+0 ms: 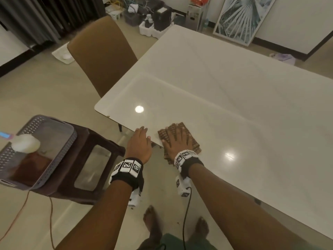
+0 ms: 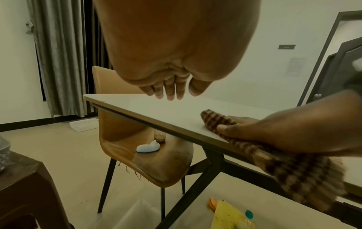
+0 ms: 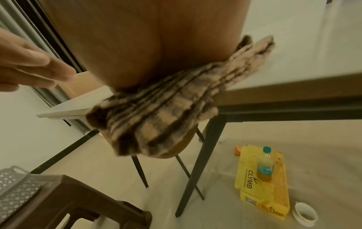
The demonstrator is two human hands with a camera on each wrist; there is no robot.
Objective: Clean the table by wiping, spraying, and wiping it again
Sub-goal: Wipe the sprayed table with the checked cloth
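Brown-checked cloth [image 1: 180,141] lies folded at the near edge of the table [image 1: 225,91], one end hanging over the rim. The right hand [image 1: 177,141] lies flat on top of it, fingers straight and spread, palm pressing the cloth down; in the left wrist view the thumb [image 2: 231,129] lies along the cloth's side. The left hand [image 1: 139,145] is just beside it — fingers straight and together, holding nothing, its fingertips [image 1: 143,129] over the table's edge; whether they touch the top cannot be told. The two hands are close but apart.

The cloth looks thick and ribbed, folded in several layers, its overhanging end blurred in both wrist views. The table top is pale and glossy, with two light spots reflected on it.

To the left a grey basket [image 1: 59,141] sits on a dark stool [image 1: 93,159]. A tan chair [image 1: 100,55] is pushed in at the table's left side.
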